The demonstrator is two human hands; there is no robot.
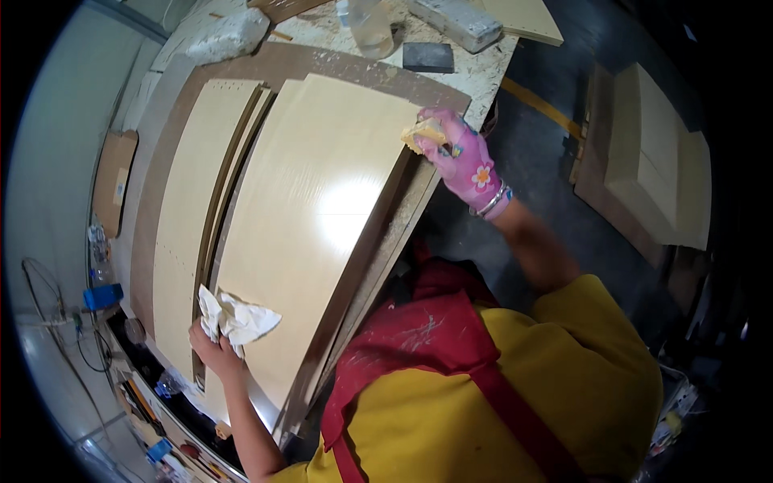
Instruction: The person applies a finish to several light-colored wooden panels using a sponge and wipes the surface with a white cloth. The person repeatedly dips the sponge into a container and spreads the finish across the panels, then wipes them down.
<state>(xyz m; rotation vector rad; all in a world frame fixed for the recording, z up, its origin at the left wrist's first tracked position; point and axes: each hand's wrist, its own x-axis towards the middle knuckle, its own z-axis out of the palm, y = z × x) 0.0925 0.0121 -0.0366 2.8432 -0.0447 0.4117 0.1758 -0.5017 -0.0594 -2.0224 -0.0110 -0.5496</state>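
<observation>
My bare left hand [216, 354] is closed on a crumpled white cloth [245, 320], which rests over the near end of a pale wood panel. In a pink glove with a flower print, my right hand [465, 165] grips a yellowish, ragged-edged pad [425, 135]. That pad touches or hovers over the far right corner of the wide, glossy panel [298, 193]; which of the two, I cannot tell. Left of it, beyond a narrow dark gap, lies a narrower stack of pale panels [197, 169] with small holes along its edges.
A brown board [322, 64] lies beneath the panels on the workbench. At its far end are a plastic bottle [370, 30], a dark grey block [428, 57], a long whitish block [459, 22] and a white wrapped bundle [229, 36]. More panels [656, 153] stand stacked on the right.
</observation>
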